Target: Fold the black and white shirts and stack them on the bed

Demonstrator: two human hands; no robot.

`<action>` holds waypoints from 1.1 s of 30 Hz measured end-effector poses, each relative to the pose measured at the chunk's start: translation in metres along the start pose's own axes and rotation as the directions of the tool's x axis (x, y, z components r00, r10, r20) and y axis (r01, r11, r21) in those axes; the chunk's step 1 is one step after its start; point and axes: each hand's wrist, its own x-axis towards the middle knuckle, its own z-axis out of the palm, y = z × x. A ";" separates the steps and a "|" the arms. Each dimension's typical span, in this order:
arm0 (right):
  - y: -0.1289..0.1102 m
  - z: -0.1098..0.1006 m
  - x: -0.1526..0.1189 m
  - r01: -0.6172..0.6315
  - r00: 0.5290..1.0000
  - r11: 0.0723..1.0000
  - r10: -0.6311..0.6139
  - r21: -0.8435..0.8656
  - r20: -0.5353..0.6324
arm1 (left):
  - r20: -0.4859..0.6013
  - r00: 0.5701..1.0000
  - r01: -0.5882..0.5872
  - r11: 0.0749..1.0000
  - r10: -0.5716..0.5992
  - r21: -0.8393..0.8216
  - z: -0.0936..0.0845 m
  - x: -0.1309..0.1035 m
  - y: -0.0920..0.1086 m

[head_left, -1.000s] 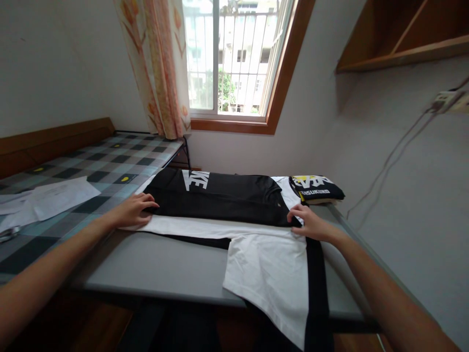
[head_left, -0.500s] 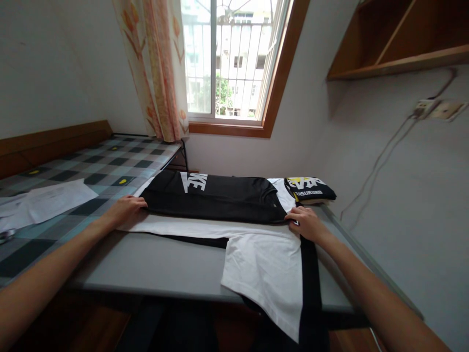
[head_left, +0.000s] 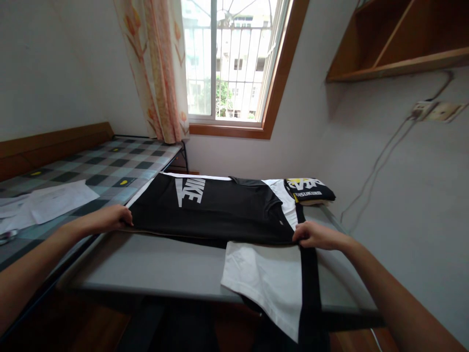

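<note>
A black-and-white T-shirt point(head_left: 234, 210) with a white NIKE print lies across the grey tabletop point(head_left: 154, 264). My left hand point(head_left: 113, 218) is closed on the near left corner of its black panel, at the hem. At the near right, my right hand point(head_left: 317, 235) pinches the edge of the same shirt by the white shoulder part. A white sleeve point(head_left: 262, 269) spreads toward me and hangs over the table's front edge, with black cloth point(head_left: 310, 278) alongside it. Beyond my right hand rests a folded black garment point(head_left: 309, 189) with white and yellow print.
To the left stands a bed with a checked mattress point(head_left: 146, 151), papers point(head_left: 62, 200) lying on it. A curtain point(head_left: 161, 73) hangs beside the barred window point(head_left: 238, 63). A wooden shelf point(head_left: 395, 63) and a wall socket point(head_left: 421, 110) with cables are at the right.
Both hands have come nearer to me, drawing the black panel's edge over the white strip. More of the NIKE print shows, and the left hand is farther left.
</note>
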 end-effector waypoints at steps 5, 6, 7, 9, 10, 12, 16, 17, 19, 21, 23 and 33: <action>-0.006 -0.004 -0.006 -0.052 0.996 0.997 0.048 0.058 0.080 | 0.120 0.988 0.110 0.987 -0.097 -0.113 -0.007 -0.004 0.014; -0.010 -0.005 -0.007 -0.056 0.996 0.997 0.052 0.058 0.079 | 0.119 0.989 0.109 0.985 -0.093 -0.135 -0.010 -0.003 0.018; -0.014 -0.007 -0.006 -0.057 0.996 0.997 0.053 0.054 0.068 | 0.100 0.992 0.095 0.984 -0.080 -0.152 -0.013 0.000 0.024; -0.026 -0.007 -0.001 -0.028 1.000 0.999 0.028 0.030 0.013 | 0.013 1.000 0.016 0.986 -0.014 -0.164 -0.016 0.007 0.038; -0.033 -0.006 0.005 0.000 1.000 1.000 0.000 0.011 -0.028 | -0.041 0.999 -0.038 0.987 0.032 -0.156 -0.016 0.013 0.048; -0.050 0.002 0.020 0.079 0.989 0.996 -0.084 -0.045 -0.122 | -0.138 0.981 -0.153 0.981 0.136 -0.119 -0.013 0.028 0.071; -0.075 0.031 0.057 0.196 0.921 0.954 -0.259 -0.227 -0.293 | -0.167 0.913 -0.385 0.921 0.373 -0.049 0.011 0.066 0.122; -0.078 0.040 0.065 0.195 0.916 0.940 -0.277 -0.282 -0.290 | -0.177 0.884 -0.441 0.897 0.432 -0.017 0.019 0.075 0.133; -0.079 0.054 0.075 0.171 0.922 0.916 -0.278 -0.362 -0.268 | -0.212 0.832 -0.508 0.857 0.513 0.084 0.037 0.089 0.146; -0.076 0.064 0.080 0.142 0.934 0.904 -0.257 -0.402 -0.248 | -0.188 0.813 -0.531 0.834 0.551 0.152 0.051 0.099 0.150; -0.071 0.070 0.080 0.136 0.938 0.901 -0.250 -0.412 -0.239 | -0.142 0.821 -0.533 0.831 0.553 0.158 0.059 0.104 0.148; -0.070 0.035 0.112 0.170 0.899 0.946 -0.264 -0.276 -0.350 | -0.351 0.816 -0.450 0.886 0.459 0.113 0.041 0.161 0.170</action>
